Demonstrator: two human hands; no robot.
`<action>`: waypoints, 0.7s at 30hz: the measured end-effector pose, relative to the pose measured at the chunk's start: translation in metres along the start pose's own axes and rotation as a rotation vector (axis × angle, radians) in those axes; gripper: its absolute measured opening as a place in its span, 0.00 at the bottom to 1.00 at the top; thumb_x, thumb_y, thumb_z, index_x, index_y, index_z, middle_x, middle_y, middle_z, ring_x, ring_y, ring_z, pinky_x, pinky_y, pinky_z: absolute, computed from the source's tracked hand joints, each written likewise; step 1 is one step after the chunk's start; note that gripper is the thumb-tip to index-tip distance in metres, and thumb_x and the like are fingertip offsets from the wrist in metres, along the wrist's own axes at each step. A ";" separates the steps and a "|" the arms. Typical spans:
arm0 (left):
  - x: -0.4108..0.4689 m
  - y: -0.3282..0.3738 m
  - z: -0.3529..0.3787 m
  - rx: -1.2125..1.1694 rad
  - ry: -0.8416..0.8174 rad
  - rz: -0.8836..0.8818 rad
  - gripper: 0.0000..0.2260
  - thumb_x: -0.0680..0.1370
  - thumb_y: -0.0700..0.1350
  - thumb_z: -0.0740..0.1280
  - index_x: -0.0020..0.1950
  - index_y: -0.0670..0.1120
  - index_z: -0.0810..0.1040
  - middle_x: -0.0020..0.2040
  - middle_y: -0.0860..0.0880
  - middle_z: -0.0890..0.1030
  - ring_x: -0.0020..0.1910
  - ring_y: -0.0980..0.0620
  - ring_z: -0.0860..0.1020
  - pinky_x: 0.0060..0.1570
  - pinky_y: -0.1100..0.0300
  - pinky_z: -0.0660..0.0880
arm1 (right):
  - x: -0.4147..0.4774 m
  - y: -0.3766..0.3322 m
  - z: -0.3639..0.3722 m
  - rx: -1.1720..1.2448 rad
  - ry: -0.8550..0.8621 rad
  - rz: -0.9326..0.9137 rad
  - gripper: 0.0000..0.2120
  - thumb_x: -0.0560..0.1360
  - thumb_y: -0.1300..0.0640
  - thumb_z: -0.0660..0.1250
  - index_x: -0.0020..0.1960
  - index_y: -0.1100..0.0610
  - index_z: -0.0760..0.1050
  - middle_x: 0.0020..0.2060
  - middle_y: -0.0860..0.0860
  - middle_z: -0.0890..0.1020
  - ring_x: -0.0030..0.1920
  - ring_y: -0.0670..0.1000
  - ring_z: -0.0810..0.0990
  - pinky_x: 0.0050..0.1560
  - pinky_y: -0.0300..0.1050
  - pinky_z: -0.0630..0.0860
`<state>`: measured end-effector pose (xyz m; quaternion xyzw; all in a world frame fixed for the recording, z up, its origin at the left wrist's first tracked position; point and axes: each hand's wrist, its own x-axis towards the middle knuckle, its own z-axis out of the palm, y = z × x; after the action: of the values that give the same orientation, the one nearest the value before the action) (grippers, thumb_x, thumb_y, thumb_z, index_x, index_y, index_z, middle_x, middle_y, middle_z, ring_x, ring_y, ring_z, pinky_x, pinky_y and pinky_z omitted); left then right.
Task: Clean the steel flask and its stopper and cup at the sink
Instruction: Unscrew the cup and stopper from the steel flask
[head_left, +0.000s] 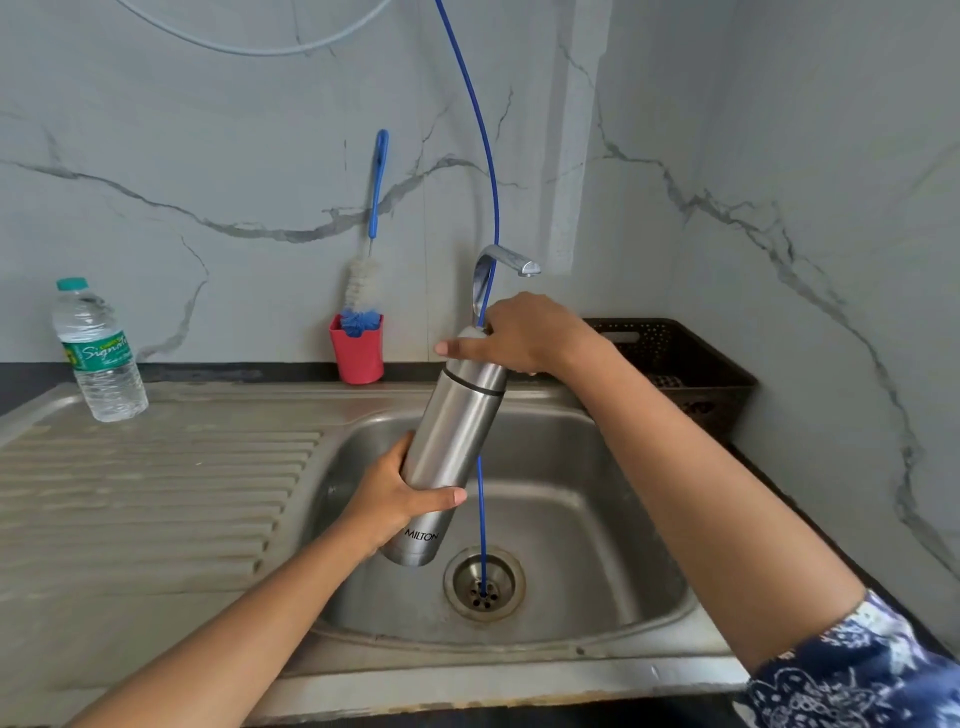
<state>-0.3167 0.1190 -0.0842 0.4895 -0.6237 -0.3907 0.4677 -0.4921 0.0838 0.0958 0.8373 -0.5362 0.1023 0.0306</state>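
A steel sink (571, 519) with a ribbed drainboard (156, 493) is set in the dark bench (218, 372). A water bottle (98, 358) stands upright on the drainboard's far left. A red holder (357, 356) stands at the wall, seemingly on the bench. A dark basket (691, 364) sits to the right of the sink.

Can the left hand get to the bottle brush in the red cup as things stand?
Probably not yet: the left hand grips the flask low down. The way itself looks free, nothing standing between it and the brush in the red cup.
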 end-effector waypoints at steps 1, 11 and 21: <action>0.000 -0.001 -0.001 -0.009 0.003 -0.002 0.33 0.53 0.55 0.80 0.56 0.57 0.75 0.50 0.51 0.84 0.49 0.52 0.82 0.50 0.54 0.79 | 0.001 0.001 0.000 0.031 -0.001 -0.009 0.31 0.72 0.29 0.57 0.34 0.58 0.65 0.29 0.51 0.71 0.31 0.49 0.70 0.32 0.43 0.63; -0.001 -0.001 -0.006 -0.023 -0.062 -0.004 0.35 0.53 0.55 0.79 0.59 0.57 0.74 0.52 0.52 0.82 0.49 0.57 0.81 0.45 0.65 0.77 | 0.004 0.053 0.012 0.847 -0.442 -0.298 0.36 0.71 0.55 0.72 0.74 0.46 0.59 0.70 0.44 0.66 0.68 0.44 0.68 0.67 0.41 0.68; -0.001 -0.006 -0.006 0.037 -0.077 -0.019 0.36 0.53 0.56 0.79 0.60 0.57 0.73 0.52 0.53 0.82 0.49 0.57 0.81 0.49 0.60 0.78 | 0.005 0.010 -0.003 0.114 -0.113 0.049 0.30 0.69 0.31 0.64 0.44 0.60 0.75 0.36 0.55 0.82 0.34 0.52 0.82 0.34 0.43 0.76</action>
<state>-0.3095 0.1183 -0.0883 0.4885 -0.6437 -0.4019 0.4307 -0.4993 0.0757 0.0987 0.8287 -0.5507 0.0860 -0.0501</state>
